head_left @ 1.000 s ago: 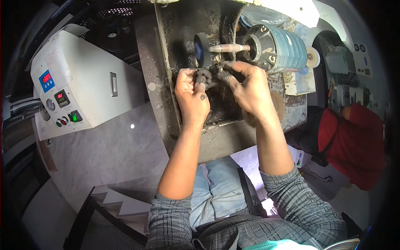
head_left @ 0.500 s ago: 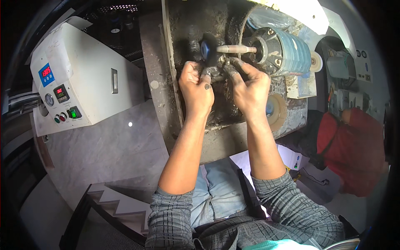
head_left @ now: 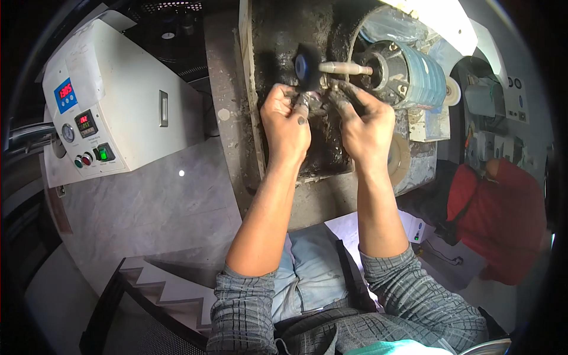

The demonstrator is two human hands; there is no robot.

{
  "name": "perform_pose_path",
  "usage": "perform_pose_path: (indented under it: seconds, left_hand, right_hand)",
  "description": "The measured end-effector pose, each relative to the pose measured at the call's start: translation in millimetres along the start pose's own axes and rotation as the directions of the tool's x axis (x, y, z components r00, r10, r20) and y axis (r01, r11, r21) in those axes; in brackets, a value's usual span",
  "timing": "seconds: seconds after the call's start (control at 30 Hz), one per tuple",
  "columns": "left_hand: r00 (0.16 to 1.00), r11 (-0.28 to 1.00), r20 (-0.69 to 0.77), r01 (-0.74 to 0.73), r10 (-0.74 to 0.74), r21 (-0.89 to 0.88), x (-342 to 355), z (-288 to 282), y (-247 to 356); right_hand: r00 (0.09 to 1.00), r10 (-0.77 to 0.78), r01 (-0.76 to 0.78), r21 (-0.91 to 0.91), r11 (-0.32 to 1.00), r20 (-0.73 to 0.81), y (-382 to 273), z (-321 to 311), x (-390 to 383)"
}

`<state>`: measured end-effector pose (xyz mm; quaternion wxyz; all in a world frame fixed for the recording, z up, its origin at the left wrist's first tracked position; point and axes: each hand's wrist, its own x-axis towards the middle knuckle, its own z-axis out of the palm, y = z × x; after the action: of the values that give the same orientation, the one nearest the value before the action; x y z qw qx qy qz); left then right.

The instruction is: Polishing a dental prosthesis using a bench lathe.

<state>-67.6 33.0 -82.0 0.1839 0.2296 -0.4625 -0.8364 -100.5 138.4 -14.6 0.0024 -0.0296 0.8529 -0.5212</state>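
My left hand (head_left: 288, 127) and my right hand (head_left: 368, 127) are side by side, fingertips pinched and blackened with grime. Between them they grip a small, dark, wet-looking piece (head_left: 316, 102), mostly covered by the fingers, so its kind cannot be made out. Just above the left fingertips is a black polishing wheel (head_left: 305, 68) with a blue centre, its edge blurred. A tapered spindle (head_left: 344, 68) joins it to a blue-and-black motor (head_left: 414, 74) on the right. Whether the piece touches the wheel's lower edge is hard to tell.
The wheel sits inside a dirt-caked trough (head_left: 277, 29) with raised walls. To the left stands a white machine (head_left: 139, 112) with lit displays. A round tan disc (head_left: 400, 161) lies by my right wrist. At the far right is a person in red (head_left: 503, 219).
The whole view has shifted slightly, so trough, wheel and hands appear a little farther right. Both hands keep their pinch on the small piece below the wheel.
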Motion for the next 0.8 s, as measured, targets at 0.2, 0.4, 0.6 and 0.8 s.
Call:
perform_pose_path:
  seconds: [0.2,0.4,0.6,0.8]
  left_hand:
    - [1.0,0.998,0.03,0.005,-0.003,-0.07,1.1,-1.9,-3.4]
    - [1.0,0.988,0.0,0.021,-0.021,-0.151,-3.1,8.8,3.0]
    - [0.998,0.98,-0.057,-0.015,0.004,-0.2,10.1,4.0,4.0]
    - [0.983,0.989,-0.107,-0.147,0.149,0.028,12.6,-2.0,11.9]
  right_hand:
    - [0.996,-0.085,0.09,-0.207,0.974,0.037,-10.4,-4.0,0.5]
    - [0.993,-0.109,0.114,-0.23,0.966,0.033,-5.9,-8.4,7.0]
    - [0.993,-0.114,0.118,-0.162,0.98,0.033,-8.5,8.8,15.3]
    - [0.997,0.059,-0.063,0.074,0.995,0.053,-9.8,22.4,6.8]
